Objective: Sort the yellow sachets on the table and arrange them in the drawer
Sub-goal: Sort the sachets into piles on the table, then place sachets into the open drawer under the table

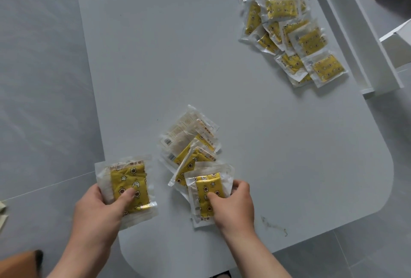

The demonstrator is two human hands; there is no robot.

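A grey table (222, 77) is seen from above; at lower left of the frame the left hand (97, 208) is closed on 1 yellow sachet (129, 188), thumb on top, while at lower centre the right hand (233, 206) is pinched on another sachet (206, 191) at the near end of a small fanned stack (191, 144). A larger loose heap of sachets (287, 24) lies at upper right, beside what is judged to be the open white drawer (382, 59). Sorting is judged still underway; next, the 2 held sachets need aligning together before any are carried to the drawer.
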